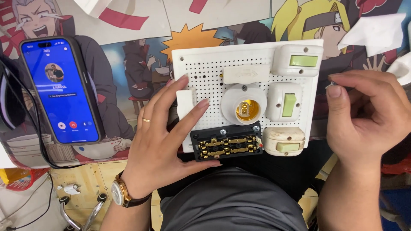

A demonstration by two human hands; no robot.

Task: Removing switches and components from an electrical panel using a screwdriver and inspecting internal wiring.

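Hands first: our left hand [160, 137] lies flat, fingers spread, pressing the left edge of the white perforated board [205, 70] that rests half on our lap, half on the table [128, 64]. Our right hand [368, 115] hovers just off the board's right side, fingertips pinched on a small metal screw [332, 84]. We judge that the screw could slip and drop, being so tiny. The black terminal block [227, 145] holds brass contacts; the lamp socket [247, 109] sits empty. Farther left leans a phone [60, 92].
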